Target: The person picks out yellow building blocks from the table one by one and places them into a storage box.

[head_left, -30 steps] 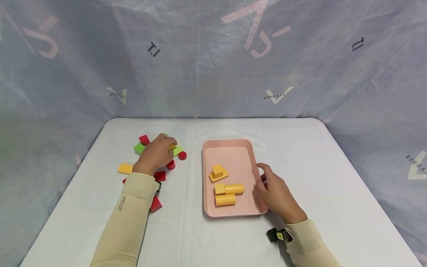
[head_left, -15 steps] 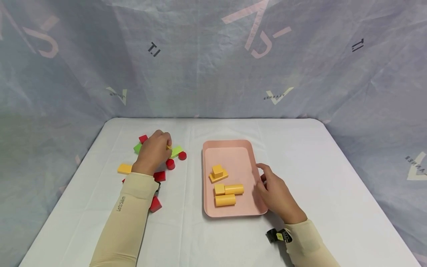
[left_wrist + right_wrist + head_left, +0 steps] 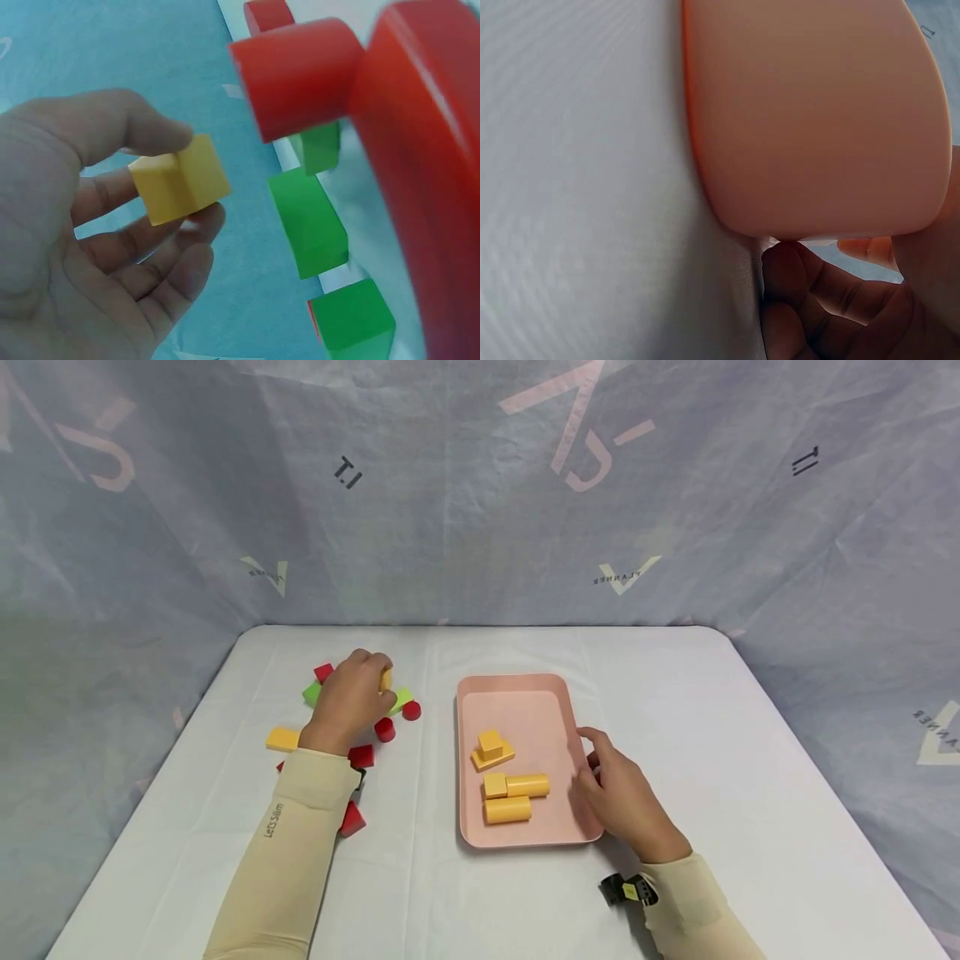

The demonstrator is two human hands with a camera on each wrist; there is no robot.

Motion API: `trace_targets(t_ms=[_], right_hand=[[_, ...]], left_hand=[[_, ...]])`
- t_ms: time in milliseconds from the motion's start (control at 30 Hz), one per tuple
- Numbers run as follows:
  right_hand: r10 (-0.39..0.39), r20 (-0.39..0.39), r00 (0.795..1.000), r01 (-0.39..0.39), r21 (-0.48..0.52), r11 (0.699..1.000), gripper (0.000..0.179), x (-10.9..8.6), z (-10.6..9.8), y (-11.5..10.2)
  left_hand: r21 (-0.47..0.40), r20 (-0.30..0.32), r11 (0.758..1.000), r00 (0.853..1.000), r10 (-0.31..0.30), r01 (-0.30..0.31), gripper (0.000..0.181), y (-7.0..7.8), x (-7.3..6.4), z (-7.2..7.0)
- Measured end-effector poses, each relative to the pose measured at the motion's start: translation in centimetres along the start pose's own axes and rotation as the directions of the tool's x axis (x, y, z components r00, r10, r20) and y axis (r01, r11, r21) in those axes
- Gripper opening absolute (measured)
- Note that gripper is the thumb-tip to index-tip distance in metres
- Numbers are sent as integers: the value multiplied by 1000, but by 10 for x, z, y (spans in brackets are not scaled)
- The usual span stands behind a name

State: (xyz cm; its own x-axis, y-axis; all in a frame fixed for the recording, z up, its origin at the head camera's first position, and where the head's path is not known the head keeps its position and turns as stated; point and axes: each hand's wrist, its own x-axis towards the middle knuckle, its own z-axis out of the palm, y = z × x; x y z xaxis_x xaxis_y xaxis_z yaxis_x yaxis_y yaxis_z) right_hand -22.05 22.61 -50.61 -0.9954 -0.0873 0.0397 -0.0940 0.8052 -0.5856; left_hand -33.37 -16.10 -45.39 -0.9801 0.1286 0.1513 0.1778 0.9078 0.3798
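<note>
My left hand [image 3: 347, 703] is raised over a scatter of toy blocks at the left and pinches a small yellow block [image 3: 184, 180] between thumb and fingers. Close by lie a light green block [image 3: 401, 700], a darker green block [image 3: 312, 693] and two small red cylinders, one being the red cylinder [image 3: 385, 730]. My right hand [image 3: 630, 802] grips the right side of a pink tray [image 3: 525, 710], thumb at the rim and other fingers curled along the outer wall. Inside the tray are yellow cylinders [image 3: 507, 810], small yellow cubes [image 3: 491, 743] and a flat yellow piece [image 3: 504, 758].
Another yellow block [image 3: 282, 739] lies left of my left wrist. Red blocks [image 3: 351, 818] lie beside and partly behind the left forearm. The white table [image 3: 675, 693] ends at a grey printed cloth [image 3: 450, 527] hanging behind it.
The left hand has lifted the yellow block from among the green and red blocks, shifting slightly back, then right. My right hand and the tray stay where they were.
</note>
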Motion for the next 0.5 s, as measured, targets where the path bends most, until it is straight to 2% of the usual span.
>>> trace_targets(t_ms=[133,333,500], right_hand=[[5,2,1000,-5,-3,1000,56,0,0,0],[7,3,1000,-7,-6,1000,56,0,0,-1],[1,3,1000,-1,-5,1000,56,0,1,0]], left_hand=[[-10,-14,1000,999,29,-29,44,4,-2,-3],[32,-53,996,995,84,-82,45,12,-3,-6],[-7,-88,995,992,95,-96,50,18,-5,-5]])
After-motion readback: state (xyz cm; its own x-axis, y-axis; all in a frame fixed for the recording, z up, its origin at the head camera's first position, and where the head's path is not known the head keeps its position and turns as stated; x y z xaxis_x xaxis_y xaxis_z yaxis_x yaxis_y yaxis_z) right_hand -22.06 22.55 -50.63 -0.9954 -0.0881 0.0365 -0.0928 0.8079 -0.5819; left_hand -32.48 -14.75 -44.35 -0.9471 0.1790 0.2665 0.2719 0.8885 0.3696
